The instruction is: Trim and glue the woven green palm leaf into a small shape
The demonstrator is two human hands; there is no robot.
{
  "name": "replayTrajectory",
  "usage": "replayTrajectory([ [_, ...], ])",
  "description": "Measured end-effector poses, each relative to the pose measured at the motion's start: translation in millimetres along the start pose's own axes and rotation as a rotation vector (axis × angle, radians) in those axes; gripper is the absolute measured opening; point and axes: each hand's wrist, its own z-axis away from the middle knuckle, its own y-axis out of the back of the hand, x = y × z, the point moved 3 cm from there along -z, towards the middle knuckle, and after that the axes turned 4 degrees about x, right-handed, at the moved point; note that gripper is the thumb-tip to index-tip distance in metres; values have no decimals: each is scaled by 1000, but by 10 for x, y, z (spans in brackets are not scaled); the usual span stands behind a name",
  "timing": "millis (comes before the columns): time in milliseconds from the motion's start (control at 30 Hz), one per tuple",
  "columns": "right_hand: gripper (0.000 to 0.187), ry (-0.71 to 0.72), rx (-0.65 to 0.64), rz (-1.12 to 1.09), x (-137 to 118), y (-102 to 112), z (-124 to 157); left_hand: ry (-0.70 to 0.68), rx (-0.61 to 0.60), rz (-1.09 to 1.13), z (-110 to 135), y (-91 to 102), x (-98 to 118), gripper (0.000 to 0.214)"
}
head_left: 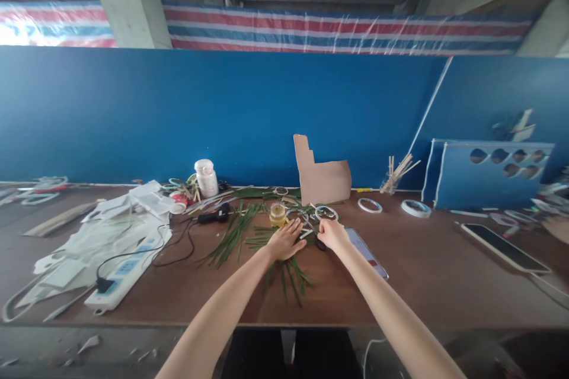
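Observation:
My left hand (285, 241) lies flat with its fingers stretched over a bunch of thin green leaf strips (288, 280), whose ends fan out toward the table's front edge. Just right of it, my right hand (331, 234) is closed around what looks like a pair of scissors (309, 224); part of a blade and a dark handle show beside the fist. A small glass jar of yellowish stuff (278, 215) stands right behind my left hand. Another pile of green strips (235, 234) spreads to the left. Behind my right hand lies a white ring (326, 213).
Left are a white power strip (128, 269), scrap paper (95, 243) and a white bottle (205, 177). A cardboard cutout (326, 180) leans on the blue partition (249, 112). A phone (367, 253) lies by my right forearm; tape rolls (415, 208) and sticks (400, 172) are farther right.

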Motion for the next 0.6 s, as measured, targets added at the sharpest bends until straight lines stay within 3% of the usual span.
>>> replayTrajectory([
  [367,10,-21,-175,97,-75,68,37,-4,-10,-59,4,-8,-3,70],
  [600,11,-73,-210,176,-145,185,52,17,-22,-54,-11,-7,-3,71],
])
